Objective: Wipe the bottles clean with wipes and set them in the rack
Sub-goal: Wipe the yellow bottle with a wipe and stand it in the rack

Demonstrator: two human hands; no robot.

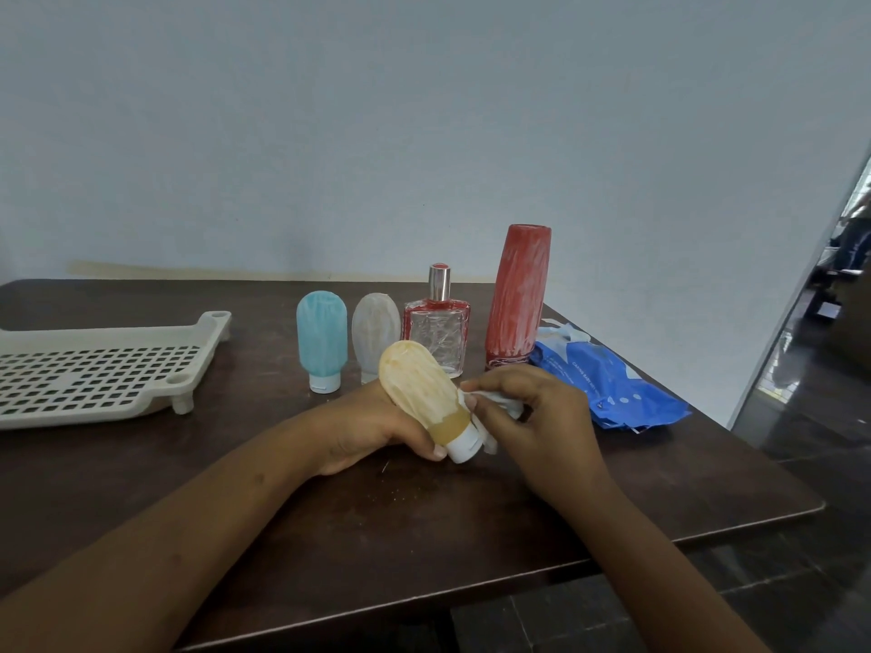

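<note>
Head view: orange bottle (421, 383) in left hand (372, 428) grip, wipe (490, 402) beside.

Yellow bottle (421, 387), smeared, white cap down, tilted, held above counter with white wipe (490, 402) at its neck. Blue (322, 338), whitish (374, 333), glass (436, 334) and red (516, 294) bottles upright in a row behind; beige perforated rack (101, 365) at left, empty.

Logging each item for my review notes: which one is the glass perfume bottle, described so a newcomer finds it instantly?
On the dark table, look at the row of upright bottles near the wall. The glass perfume bottle stands third from the left, between a whitish squeeze bottle and a tall red bottle. It alone is clear, square and silver-necked.
</note>
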